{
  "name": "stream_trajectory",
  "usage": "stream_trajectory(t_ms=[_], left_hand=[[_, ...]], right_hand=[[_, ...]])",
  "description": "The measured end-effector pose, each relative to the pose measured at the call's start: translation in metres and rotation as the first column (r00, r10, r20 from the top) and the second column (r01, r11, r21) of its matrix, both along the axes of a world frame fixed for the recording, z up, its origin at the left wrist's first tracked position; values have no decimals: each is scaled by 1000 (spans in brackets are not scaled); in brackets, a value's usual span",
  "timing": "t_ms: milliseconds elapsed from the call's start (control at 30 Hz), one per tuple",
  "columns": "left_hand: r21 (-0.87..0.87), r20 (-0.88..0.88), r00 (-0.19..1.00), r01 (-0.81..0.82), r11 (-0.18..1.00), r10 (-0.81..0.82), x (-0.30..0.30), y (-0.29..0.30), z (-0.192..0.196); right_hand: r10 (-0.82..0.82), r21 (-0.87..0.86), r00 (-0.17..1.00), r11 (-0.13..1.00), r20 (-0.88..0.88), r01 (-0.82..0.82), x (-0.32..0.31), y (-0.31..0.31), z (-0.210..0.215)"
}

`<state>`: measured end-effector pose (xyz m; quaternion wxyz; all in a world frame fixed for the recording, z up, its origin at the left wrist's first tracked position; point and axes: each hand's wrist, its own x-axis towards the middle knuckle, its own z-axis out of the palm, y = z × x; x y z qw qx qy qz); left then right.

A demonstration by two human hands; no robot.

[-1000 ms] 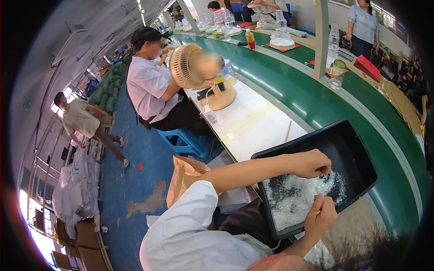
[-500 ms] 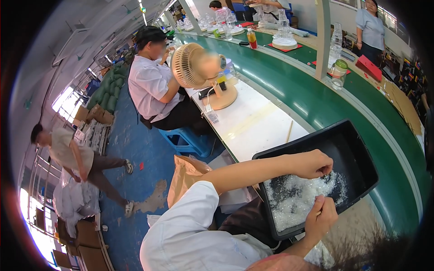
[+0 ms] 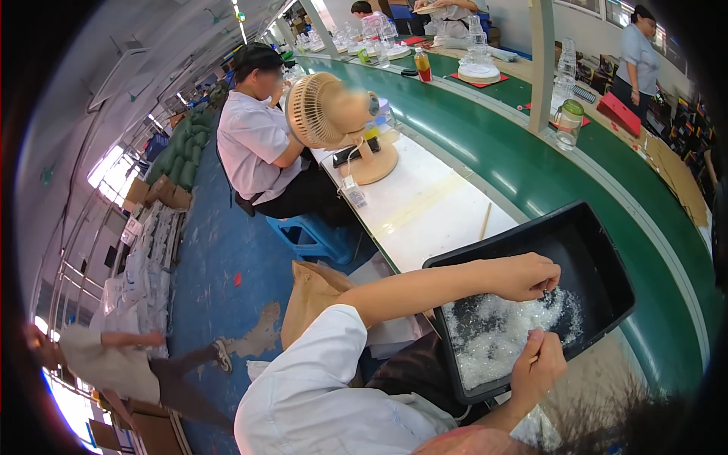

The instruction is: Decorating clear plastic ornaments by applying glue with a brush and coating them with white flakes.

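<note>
A black plastic tray [image 3: 607,318] holds a heap of small clear, glittering pieces [image 3: 485,341], too small to name one by one. Over its middle, my left hand [image 3: 527,277] is bent down at the wrist with its fingers pinched together; anything in the pinch is hidden. My right hand [image 3: 538,368] is closed above the near edge of the heap, thumb against the forefinger. What sits between those fingers is too small to make out. My two hands are a short way apart.
A beige desk fan [image 3: 334,114] stands on the white table [image 3: 432,205], with a thin stick [image 3: 485,221] near the tray. Beyond runs a green conveyor belt [image 3: 485,144] with a jar [image 3: 569,125]. A co-worker [image 3: 254,144] sits at the left; a brown paper bag [image 3: 307,296] is beside me.
My hands have barely moved over the tray. On the left, a walking person has come nearer, toward the lower edge. At the far right, a standing person has turned and shifted right.
</note>
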<state>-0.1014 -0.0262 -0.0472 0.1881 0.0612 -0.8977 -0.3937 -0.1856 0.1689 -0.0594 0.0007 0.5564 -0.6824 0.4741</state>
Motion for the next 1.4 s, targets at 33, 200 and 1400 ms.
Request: stream_trajectory(t_ms=[33, 200, 1400], left_hand=[[11, 16, 1000, -2, 1000, 1, 2, -2, -2], [-39, -23, 1000, -2, 999, 1, 0, 1, -2], [-32, -25, 1000, 12, 999, -13, 0, 1, -2]], right_hand=[[-2, 7, 1000, 1000, -3, 2, 1, -1, -1], [-8, 40, 1000, 999, 1, 8, -1, 6, 2], [1, -12, 1000, 1000, 16, 0, 0, 0, 0]])
